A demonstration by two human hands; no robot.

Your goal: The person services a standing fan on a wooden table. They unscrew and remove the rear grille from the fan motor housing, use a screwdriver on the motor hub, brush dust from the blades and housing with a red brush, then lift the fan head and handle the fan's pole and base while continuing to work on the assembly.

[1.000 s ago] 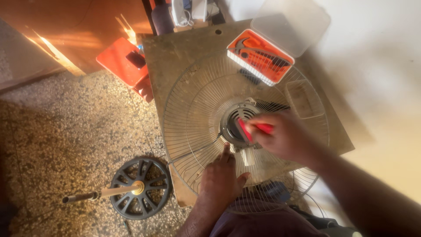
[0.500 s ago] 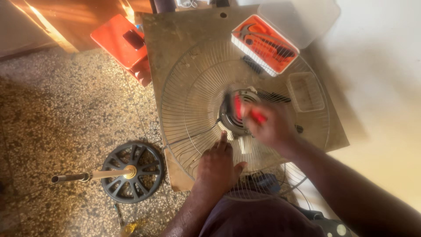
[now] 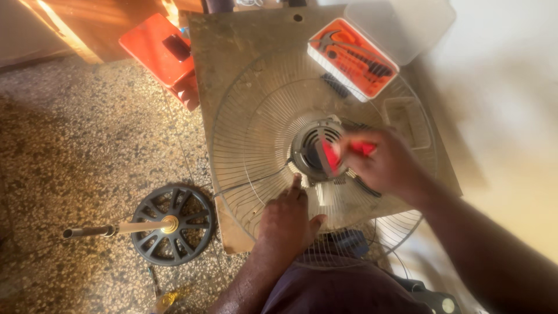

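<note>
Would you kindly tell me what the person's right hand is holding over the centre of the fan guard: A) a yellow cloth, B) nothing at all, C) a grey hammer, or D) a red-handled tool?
D: the right hand grips a red-handled tool, blurred, above the motor hub of the wire fan guard.

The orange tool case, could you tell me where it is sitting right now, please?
In the head view the orange tool case lies open at the upper right of the board, past the top edge of the fan guard, beyond the right hand.
</note>
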